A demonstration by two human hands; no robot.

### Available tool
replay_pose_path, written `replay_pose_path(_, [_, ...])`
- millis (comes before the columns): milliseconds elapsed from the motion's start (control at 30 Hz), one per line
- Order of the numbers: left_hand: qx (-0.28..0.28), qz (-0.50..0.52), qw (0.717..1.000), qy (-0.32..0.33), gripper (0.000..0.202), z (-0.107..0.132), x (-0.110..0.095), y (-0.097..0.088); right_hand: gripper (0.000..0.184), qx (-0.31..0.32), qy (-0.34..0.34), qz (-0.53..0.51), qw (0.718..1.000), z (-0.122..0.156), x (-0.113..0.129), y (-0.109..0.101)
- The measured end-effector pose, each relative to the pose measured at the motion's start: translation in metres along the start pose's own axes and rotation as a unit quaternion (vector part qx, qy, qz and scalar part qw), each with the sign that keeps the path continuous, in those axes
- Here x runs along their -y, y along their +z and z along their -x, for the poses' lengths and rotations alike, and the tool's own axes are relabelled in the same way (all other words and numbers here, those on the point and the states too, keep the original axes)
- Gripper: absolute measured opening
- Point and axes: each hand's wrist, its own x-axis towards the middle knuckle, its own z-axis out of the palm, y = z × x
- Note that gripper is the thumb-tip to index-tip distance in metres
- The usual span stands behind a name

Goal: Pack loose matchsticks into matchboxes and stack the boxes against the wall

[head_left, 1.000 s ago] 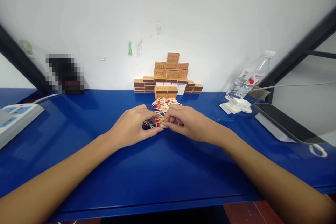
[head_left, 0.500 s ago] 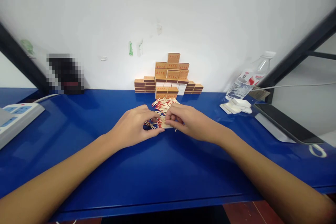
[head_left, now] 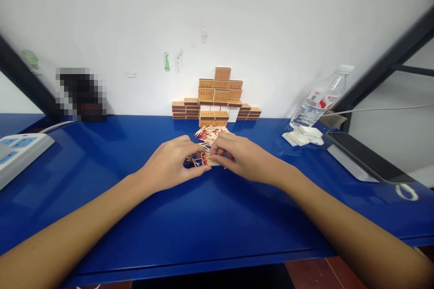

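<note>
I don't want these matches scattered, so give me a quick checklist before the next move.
1. Left hand holding the tray: ok, thumb and finger across its left end.
2. Right hand pinching a match: cannot tell, its fingertips are over the tray's matches.
3. All matches in the tray lined up: cannot tell, the right hand covers some.
4. No loose matches beside the tray: not ok, several lie at its left.
5. Stacked matchboxes standing: ok.
</note>
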Motion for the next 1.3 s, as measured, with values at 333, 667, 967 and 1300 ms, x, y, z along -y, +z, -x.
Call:
replay_pose_path(333, [-0.007,-0.005,1.000,-0.002,0.034,-0.0001,0.0000,-0.0006,0.009,-0.001,0.013,0.019,1.000,0.0005,-0.0001,-0.0023])
replay_pose_path(667, [-0.011,0.000,1.000,0.001,0.038,-0.0011,-0.0005,0.0003,0.008,-0.022,0.001,0.026,0.999,0.0007,-0.0057,-0.0015])
replay_pose_path(967, [-0.009,-0.008,1.000,-0.004,0.038,-0.0017,0.0010,-0.0005,0.010,-0.009,0.020,0.025,0.999,0.0023,-0.0077,-0.0006])
replay_pose_path(1300, [-0.008,0.001,1.000,0.001,0.036,-0.0012,0.0005,0.0008,0.008,-0.025,0.013,0.024,0.999,0.0000,-0.0024,0.0044])
